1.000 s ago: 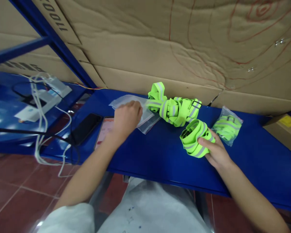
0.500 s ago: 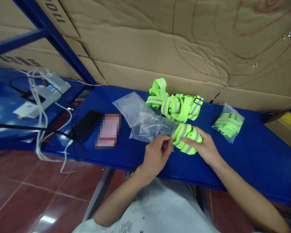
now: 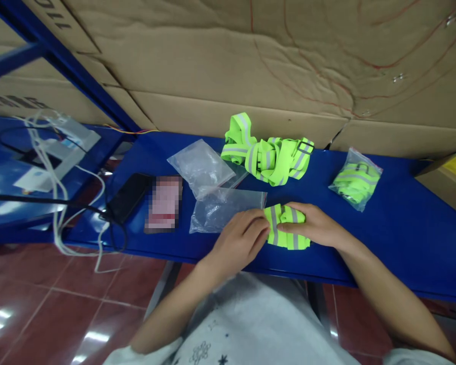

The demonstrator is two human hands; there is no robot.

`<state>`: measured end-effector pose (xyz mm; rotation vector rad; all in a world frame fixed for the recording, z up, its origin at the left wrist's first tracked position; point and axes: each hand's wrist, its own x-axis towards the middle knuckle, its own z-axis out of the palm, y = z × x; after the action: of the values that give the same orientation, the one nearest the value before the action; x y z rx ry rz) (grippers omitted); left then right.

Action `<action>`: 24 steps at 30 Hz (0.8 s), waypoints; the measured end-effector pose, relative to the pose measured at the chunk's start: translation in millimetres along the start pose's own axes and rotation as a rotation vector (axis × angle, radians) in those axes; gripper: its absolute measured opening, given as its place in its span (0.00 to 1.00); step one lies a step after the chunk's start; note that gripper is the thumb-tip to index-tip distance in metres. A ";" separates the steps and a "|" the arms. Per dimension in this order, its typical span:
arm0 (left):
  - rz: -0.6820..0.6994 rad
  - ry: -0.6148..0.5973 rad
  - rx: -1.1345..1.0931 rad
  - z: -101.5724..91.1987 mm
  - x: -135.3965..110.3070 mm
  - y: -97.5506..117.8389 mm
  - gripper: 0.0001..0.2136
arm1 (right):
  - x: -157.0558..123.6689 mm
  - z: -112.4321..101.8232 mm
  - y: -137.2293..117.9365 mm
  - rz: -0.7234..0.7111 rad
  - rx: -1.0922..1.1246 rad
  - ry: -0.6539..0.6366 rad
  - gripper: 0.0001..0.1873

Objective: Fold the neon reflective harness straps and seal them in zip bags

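Strap bundle (image 3: 285,240), rolled, neon yellow-green with grey bands: on or just above the blue desk (image 3: 395,238), near its front edge, between both hands. Right hand (image 3: 317,225): grip closed round the bundle's right end, thumb on top. Left hand (image 3: 239,241): fingers curled at the bundle's left end, beside a clear bag (image 3: 218,210); whether this grip pinches bag or strap, cannot tell. Behind: loose strap heap (image 3: 273,159). Farther right: bagged straps (image 3: 356,183), lying apart.
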<state>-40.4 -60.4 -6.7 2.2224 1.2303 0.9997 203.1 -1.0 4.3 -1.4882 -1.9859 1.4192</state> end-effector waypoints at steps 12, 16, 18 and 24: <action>0.335 -0.517 0.461 -24.8 59.9 -44.8 0.51 | 5.1 -12.0 -3.0 0.056 0.097 0.008 0.24; 0.440 -0.357 0.467 -11.3 63.6 -39.9 0.48 | -1.6 -29.6 -4.7 0.076 0.223 0.139 0.23; 0.458 -0.269 0.483 -3.7 64.6 -39.0 0.47 | -2.6 -32.0 -3.6 0.071 0.220 0.160 0.23; 0.390 -0.267 0.518 12.5 61.0 -39.5 0.51 | -0.3 -22.4 -0.5 -0.045 -0.071 0.178 0.22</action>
<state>-31.4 12.2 -16.5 2.9656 1.0387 0.5082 218.6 10.7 15.4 -1.5319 -1.9651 1.1656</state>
